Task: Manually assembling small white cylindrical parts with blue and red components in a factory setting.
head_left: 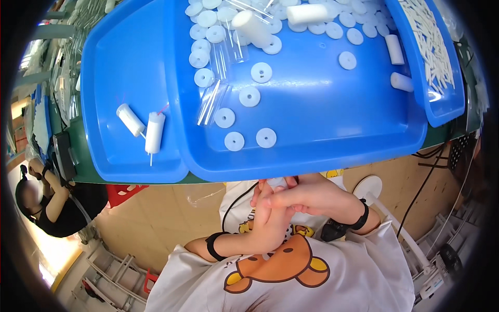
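A beige floor (150, 223) spreads beneath a green worktable (79, 143), and off to the left another person in a dark top (62, 210) sits near the table. Three blue trays stand on the worktable: a large middle tray (322, 166), a left tray (101, 119) and a narrow right tray (446, 113). The middle one holds pale center-holed discs (249, 96), clear tubes (212, 104) and plain white cylinders (307, 14). In the left tray lie two white cylinders with thin stems (154, 133), their stems pointing toward its near wall; the right tray is strewn with slim white sticks (430, 47).

The person's hands meet in front of the table edge, just below the middle tray's near wall. A whitish piece (278, 182) shows at the top of the clasp, between the fingertips and on the side toward the tray. The left hand (270, 212) appears closed on it, fingers pointing up at the table. The right hand (305, 194) comes across from the right, its thumb laid over the left; whether it grips the piece too cannot be told. Neither hand is clearly nearer, and the piece's long axis is hidden.
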A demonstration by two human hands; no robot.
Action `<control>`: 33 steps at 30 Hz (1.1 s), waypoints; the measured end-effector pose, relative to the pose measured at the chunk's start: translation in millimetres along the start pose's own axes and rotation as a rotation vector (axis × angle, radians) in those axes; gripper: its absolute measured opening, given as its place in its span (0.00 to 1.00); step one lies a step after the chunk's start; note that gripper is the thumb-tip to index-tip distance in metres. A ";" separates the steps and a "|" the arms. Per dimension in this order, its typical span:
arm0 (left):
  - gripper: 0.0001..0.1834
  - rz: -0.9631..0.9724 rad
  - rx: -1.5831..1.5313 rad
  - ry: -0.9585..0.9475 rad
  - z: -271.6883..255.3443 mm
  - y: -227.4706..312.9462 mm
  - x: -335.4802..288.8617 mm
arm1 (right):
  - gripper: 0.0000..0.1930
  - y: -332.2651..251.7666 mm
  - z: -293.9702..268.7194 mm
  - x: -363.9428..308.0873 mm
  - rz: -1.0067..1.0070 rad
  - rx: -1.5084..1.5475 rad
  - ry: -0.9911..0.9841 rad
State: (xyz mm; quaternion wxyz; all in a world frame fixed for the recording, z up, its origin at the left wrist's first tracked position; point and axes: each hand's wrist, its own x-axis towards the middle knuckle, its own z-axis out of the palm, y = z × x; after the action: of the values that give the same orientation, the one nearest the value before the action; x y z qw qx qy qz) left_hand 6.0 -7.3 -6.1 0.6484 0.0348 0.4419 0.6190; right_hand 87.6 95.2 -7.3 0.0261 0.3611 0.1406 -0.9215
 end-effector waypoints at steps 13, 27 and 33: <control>0.12 -0.167 -0.200 -0.308 -27.6 19.7 10.4 | 0.24 -7.6 14.2 -2.0 -0.006 -0.508 0.199; 0.40 -0.284 -0.029 -0.538 -43.3 44.8 -2.8 | 0.36 8.0 22.2 -35.7 -0.795 -0.947 0.029; 0.46 -0.306 0.104 -0.643 -41.1 47.1 -4.1 | 0.32 14.4 31.4 -28.6 -1.199 -1.038 0.112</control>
State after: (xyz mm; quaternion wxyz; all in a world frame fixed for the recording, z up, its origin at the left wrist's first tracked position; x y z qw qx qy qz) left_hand -55.0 -20.5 -1.0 0.8368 0.1941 0.2463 0.4488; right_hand 90.2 71.2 30.4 -0.3166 0.2115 0.7236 -0.5757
